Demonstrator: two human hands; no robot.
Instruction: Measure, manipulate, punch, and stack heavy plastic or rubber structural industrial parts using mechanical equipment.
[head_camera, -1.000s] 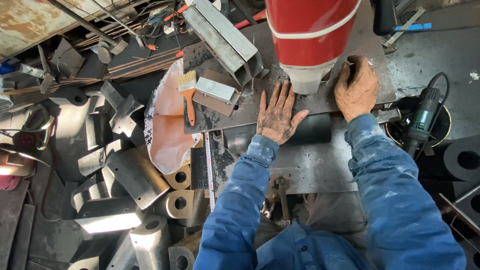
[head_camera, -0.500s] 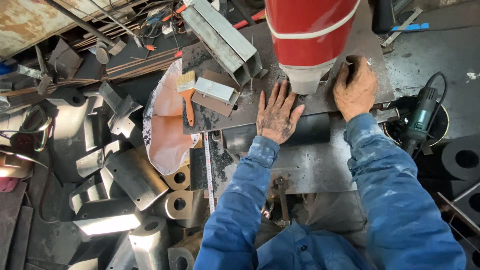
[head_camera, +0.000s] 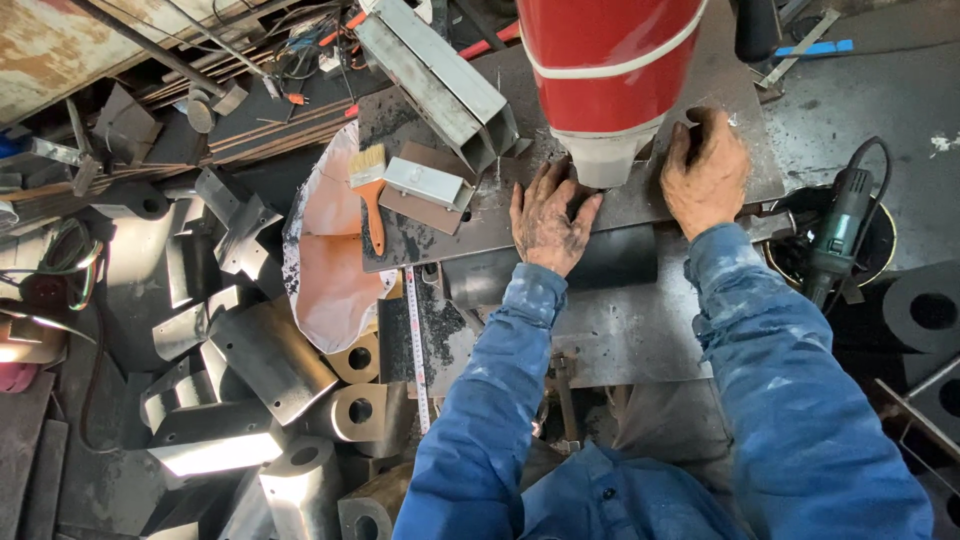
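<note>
Steel strip (head_camera: 640, 205), long axis left-right

Packages: none that I can see on my bench.
Labels: none that I can make out on the metal parts or tools.
Signs: none.
Screens: none.

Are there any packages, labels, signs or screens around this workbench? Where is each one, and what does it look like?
No screens, signs or clear packages show.
Tape measure: lies along the bench's left edge, a narrow white strip with fine markings.
Red machine head: above both hands, red with a thin white stripe band.
Blue strip: far right on the floor, flat and plain blue; too small to tell whether it is a label.
</note>
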